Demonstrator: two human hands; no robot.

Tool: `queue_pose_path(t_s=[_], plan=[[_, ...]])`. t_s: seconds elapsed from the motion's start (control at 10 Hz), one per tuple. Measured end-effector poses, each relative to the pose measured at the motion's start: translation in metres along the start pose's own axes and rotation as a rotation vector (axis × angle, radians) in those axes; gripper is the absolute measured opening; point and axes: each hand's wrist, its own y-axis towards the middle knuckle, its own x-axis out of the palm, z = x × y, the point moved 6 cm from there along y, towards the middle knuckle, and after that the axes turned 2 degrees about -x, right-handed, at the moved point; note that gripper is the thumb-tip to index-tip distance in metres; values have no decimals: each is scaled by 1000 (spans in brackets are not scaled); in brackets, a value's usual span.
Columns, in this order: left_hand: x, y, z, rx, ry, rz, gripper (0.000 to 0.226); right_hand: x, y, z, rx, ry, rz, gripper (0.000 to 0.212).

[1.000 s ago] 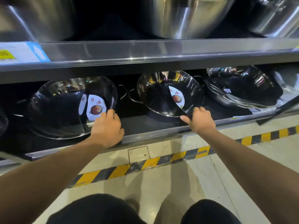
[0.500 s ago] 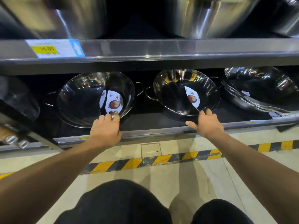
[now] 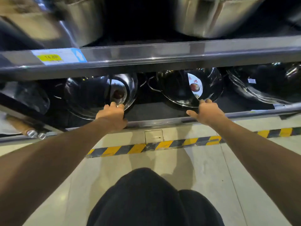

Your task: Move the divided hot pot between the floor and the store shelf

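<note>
Two shiny steel divided hot pots stand tilted on the bottom shelf [image 3: 162,123], each with a round paper label inside. My left hand [image 3: 112,115] grips the near rim of the left hot pot [image 3: 91,95], fingers curled over the edge. My right hand [image 3: 207,112] holds the near rim of the right hot pot [image 3: 180,88], thumb spread out to the left. Both pots rest on the dark shelf mat.
The upper shelf [image 3: 162,53] with a price tag [image 3: 58,57] hangs low over the pots and carries large steel pots [image 3: 211,15]. More steel basins [image 3: 267,85] sit at the right. Yellow-black hazard tape [image 3: 162,145] crosses the floor. My dark-clothed knees [image 3: 146,198] are below.
The view has drifted down and right, so the upper shelf now covers more of the pots. Both hands have stayed on the near rims of the two pots.
</note>
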Motion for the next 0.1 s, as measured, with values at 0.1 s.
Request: queue_pose_path(t_s=[0.1], plan=[[-37, -18, 3, -4, 15, -44, 57, -29, -21, -11, -37, -19, -24, 82]])
